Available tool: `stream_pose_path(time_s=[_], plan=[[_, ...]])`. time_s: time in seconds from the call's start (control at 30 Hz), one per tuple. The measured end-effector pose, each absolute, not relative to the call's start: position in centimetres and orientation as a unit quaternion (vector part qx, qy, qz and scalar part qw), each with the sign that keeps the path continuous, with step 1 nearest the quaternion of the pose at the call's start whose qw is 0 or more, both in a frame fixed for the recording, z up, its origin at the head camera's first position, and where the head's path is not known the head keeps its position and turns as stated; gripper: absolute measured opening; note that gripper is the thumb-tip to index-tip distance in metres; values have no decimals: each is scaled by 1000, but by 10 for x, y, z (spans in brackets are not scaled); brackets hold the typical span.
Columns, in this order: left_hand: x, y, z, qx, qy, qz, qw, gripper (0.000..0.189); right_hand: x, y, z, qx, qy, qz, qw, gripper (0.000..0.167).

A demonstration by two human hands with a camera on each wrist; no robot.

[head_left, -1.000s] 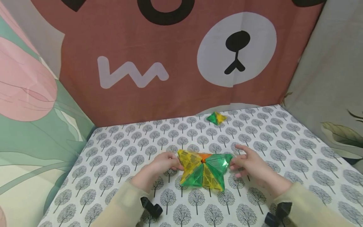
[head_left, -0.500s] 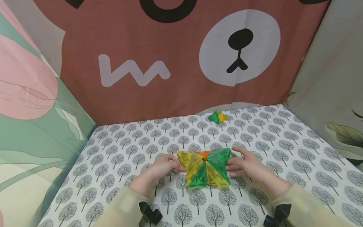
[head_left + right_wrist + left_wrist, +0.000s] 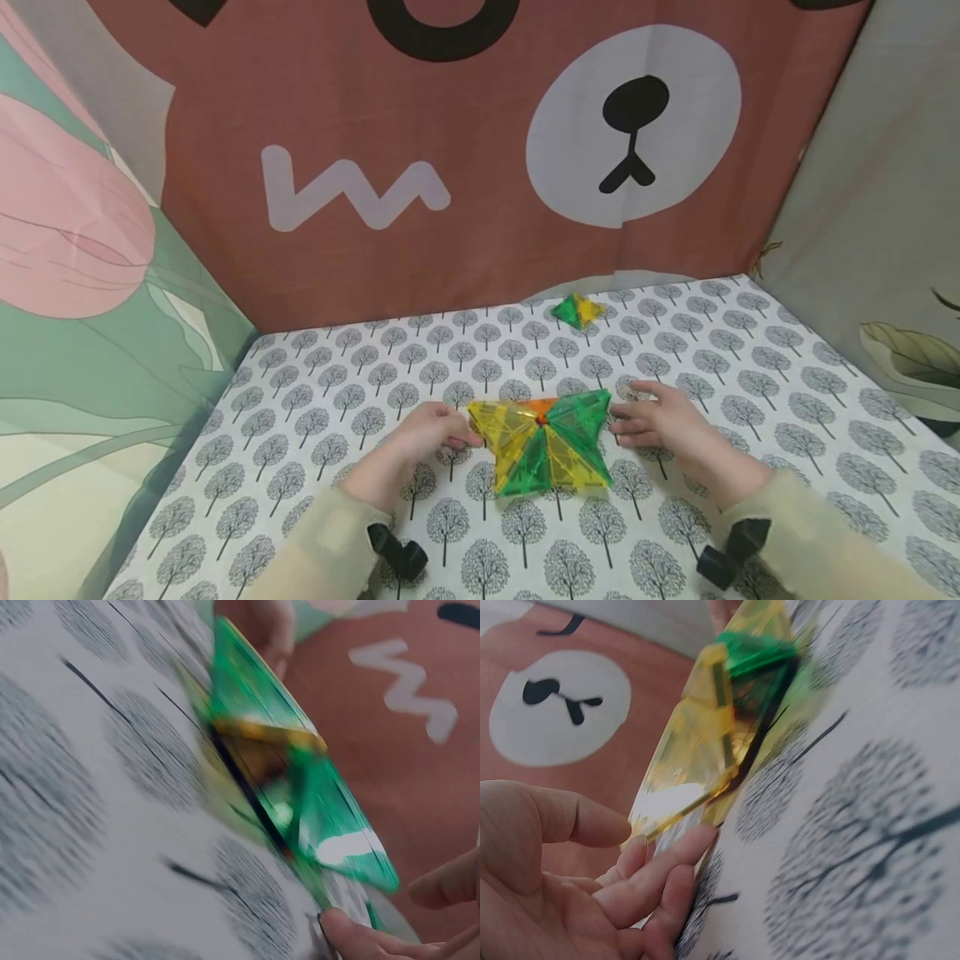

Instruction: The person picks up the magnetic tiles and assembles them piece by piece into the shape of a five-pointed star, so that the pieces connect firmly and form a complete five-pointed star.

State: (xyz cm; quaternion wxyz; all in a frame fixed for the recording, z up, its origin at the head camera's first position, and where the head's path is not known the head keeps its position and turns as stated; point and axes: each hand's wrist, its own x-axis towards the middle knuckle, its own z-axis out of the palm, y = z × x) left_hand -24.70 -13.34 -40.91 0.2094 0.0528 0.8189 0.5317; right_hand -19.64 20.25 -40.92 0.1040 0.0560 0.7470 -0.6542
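A flared shape of see-through magnetic tiles (image 3: 551, 454), yellow and green with a bit of orange at the back, stands on the patterned cloth. At its left, my left hand (image 3: 423, 433) has thumb and fingertips right at a yellow corner tile (image 3: 686, 757). Those fingers look fairly straight, without a clear grip; whether they touch is hard to tell. On the other side, my right hand (image 3: 667, 425) is spread beside the green corner tile (image 3: 345, 825). Its thumb stands apart from the tile's tip in the right wrist view. The underside of the shape is mostly hidden.
A small green and yellow tile pyramid (image 3: 577, 311) sits near the back of the tree-print cloth (image 3: 337, 417). Behind rises a brown fabric wall (image 3: 360, 275) with a bear print; other printed fabric hangs at both sides.
The tile shape has turned slightly and shifted a little right. My right fingers came close to its green side, then drew back. The left hand has eased slightly away to the left.
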Motion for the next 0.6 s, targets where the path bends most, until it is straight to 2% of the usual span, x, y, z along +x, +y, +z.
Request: stream_pose_path(time_s=[0.1,0.27,0.4,0.53,0.6], plan=[[-257,-139,-408,29,804,559,200,22,-221,218,-411,52,767,-633,97,70],[-276,-143,-410,4,782,595,184,29,-283,237,-413,52,830,-546,101,63],[-287,-141,-410,1,773,605,192,33,-322,243,-406,11,883,-459,96,56],[-298,-137,-411,-5,764,614,199,32,-350,240,-402,-42,924,-370,86,55],[-304,-136,-411,-14,763,614,200,29,-359,236,-402,-65,933,-340,100,59]])
